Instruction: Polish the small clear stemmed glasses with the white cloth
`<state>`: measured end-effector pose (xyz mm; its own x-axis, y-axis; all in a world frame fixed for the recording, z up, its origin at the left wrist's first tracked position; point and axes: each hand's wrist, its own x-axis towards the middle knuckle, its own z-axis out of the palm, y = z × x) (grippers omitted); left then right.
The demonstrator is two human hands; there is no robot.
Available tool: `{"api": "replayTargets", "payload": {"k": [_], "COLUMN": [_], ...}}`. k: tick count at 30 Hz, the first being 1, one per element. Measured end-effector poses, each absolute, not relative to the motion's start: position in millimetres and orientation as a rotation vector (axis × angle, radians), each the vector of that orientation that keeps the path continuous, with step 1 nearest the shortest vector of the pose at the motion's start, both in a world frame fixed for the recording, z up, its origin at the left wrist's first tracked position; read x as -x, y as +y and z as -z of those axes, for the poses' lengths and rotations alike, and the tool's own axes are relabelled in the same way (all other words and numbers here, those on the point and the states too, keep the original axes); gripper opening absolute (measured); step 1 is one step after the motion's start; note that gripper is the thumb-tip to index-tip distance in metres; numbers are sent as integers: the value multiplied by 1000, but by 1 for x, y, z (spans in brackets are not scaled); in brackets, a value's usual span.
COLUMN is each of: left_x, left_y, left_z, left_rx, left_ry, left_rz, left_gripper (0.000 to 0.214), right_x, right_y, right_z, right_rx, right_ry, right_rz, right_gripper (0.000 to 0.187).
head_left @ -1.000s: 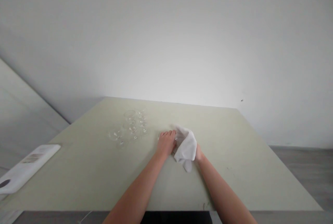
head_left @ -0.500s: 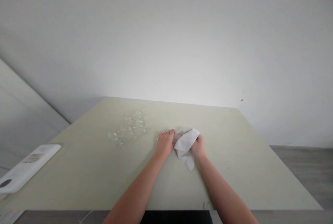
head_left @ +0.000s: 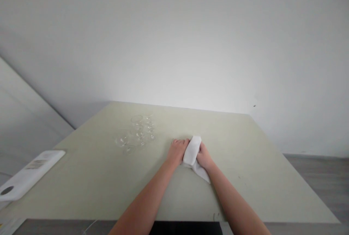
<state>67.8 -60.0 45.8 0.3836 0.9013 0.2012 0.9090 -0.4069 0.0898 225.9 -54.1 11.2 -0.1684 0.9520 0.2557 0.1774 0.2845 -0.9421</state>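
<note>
My left hand point(head_left: 177, 151) and my right hand point(head_left: 204, 158) meet at the middle of a pale green table point(head_left: 245, 176). Between them is a white cloth point(head_left: 192, 152), bunched and pressed by my right hand, whose fingers are closed on it. My left hand's fingers are curled round something under the cloth; in the earlier frames it looked like a clear glass, which is hidden now. A tail of the cloth lies on the table beside my right wrist.
Several clear stemmed glasses point(head_left: 137, 133) stand in a group to the left of my hands, toward the back of the table. A white flat board point(head_left: 29, 173) with a dark hole lies at the table's left edge. A grey wall rises behind.
My right hand has moved the cloth left and folded it tighter against my left hand. The clear glass seen under my left hand before is now covered.
</note>
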Motion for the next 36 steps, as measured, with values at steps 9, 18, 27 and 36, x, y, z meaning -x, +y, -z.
{"api": "replayTargets", "payload": {"k": [9,18,27,36], "left_x": [-62,-68,-71,-62], "left_y": [-60,-60,-61,-57], "left_z": [-50,-44,-45,-42], "left_rx": [2552,2595,2519,2503], "left_ry": [-1742,-1860,-1699,-1647], "left_rz": [414,264,358,465], "left_gripper": [20,27,25,23], "right_x": [-222,-231,-227,-218], "right_y": [-58,-60,-54,-59], "right_z": [-8,-16,-13,-14], "right_rx": [1109,941,1040,992], "right_ry": [-1731,-1961,-1662,-1663], "right_rz": [-680,-532,-786,-655], "right_gripper": [37,41,30,32]}}
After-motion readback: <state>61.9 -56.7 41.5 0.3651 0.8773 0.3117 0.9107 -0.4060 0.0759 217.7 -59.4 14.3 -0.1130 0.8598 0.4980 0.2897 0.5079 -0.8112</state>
